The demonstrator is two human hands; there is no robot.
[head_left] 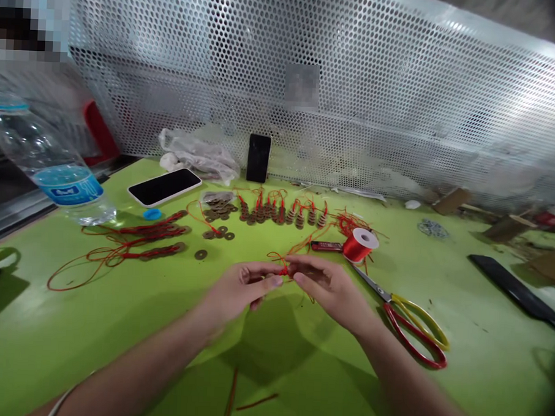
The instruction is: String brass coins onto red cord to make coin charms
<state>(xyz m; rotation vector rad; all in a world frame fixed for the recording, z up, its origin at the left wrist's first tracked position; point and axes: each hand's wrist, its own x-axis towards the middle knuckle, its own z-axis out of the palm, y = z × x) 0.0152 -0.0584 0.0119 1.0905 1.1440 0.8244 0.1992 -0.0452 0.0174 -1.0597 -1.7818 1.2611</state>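
Above the green table, my left hand [249, 285] and my right hand [322, 283] meet with fingertips close together. Between them is a knotted red cord [282, 271], pinched by the thumb and fingers of each hand; a thin loop of it stands up above the fingers. Fingers hide part of the knot. Behind my hands lies a row of coin strings [281, 214] with red cord tops. Loose round coins [220, 207] are heaped to their left, and a single coin [200, 254] lies nearer. A red thread spool [358, 245] stands beyond my right hand.
Scissors [393, 302] with red and yellow handles lie at right, near my right forearm. Red cord bundles [157, 233], a white-edged phone [165, 187] and a water bottle [62, 174] are at left. Another phone [259, 158] leans on the perforated metal screen [356, 101].
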